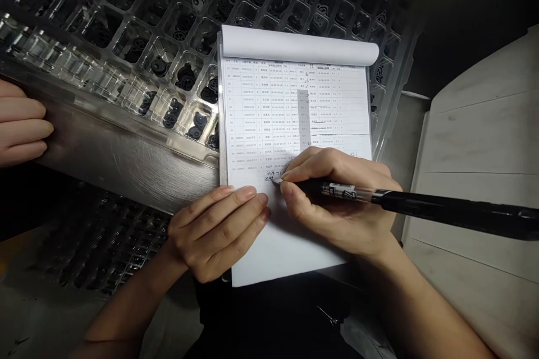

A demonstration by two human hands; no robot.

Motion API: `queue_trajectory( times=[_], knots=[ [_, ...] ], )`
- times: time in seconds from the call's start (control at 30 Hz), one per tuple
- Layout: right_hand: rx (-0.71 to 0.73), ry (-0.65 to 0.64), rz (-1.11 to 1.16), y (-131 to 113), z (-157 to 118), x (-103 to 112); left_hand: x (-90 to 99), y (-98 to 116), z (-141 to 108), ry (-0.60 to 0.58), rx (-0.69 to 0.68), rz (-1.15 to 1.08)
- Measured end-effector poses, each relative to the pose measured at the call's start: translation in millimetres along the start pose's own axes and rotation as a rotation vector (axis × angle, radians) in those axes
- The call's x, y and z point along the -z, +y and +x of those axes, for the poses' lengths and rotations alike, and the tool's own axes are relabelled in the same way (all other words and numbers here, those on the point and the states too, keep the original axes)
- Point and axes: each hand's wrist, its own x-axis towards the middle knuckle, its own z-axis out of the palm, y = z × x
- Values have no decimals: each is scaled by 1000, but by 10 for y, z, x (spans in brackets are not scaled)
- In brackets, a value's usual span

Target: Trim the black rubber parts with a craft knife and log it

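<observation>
My right hand [345, 202] grips a black pen [404, 207], its tip on a printed form [328, 252] with table rows and some handwriting. The handwriting sits in the lower rows, right by the tip. At the form's left edge, my left hand [223, 230] lays its fingers close together over the paper; the thumb is hidden. The top sheet [298, 45] is rolled back over the upper end. Along the left side shows a thin clear edge [223, 123] of something under the sheets.
Behind the form, a clear plastic tray [138, 33] holds many small black parts in its pockets. It stands on a metal surface [122, 174]. Another person's hand [21, 123] is at the far left. More trays [105, 241] lie lower down; a pale panel [484, 140] is at right.
</observation>
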Motion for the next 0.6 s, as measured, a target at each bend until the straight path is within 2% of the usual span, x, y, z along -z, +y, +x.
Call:
queue_trajectory(
  times=[0.1,0.23,0.3,0.47,0.53,0.6],
  knots=[
    [-22,66,73,42,-13,-12,-16,2,3,22,-11,20],
    [-12,320,114,120,-24,-40,-99,12,-24,87,10,29],
    [20,377,59,115,0,-33,-154,17,-39,127,27,12],
    [280,262,-327,-5,21,118,-182,90,-131,217,84,-1],
    [295,223,-539,-34,-31,194,-119,194,-239,257,163,48],
    [211,203,-725,-35,-95,247,-40,365,-400,305,313,83]
  ],
)
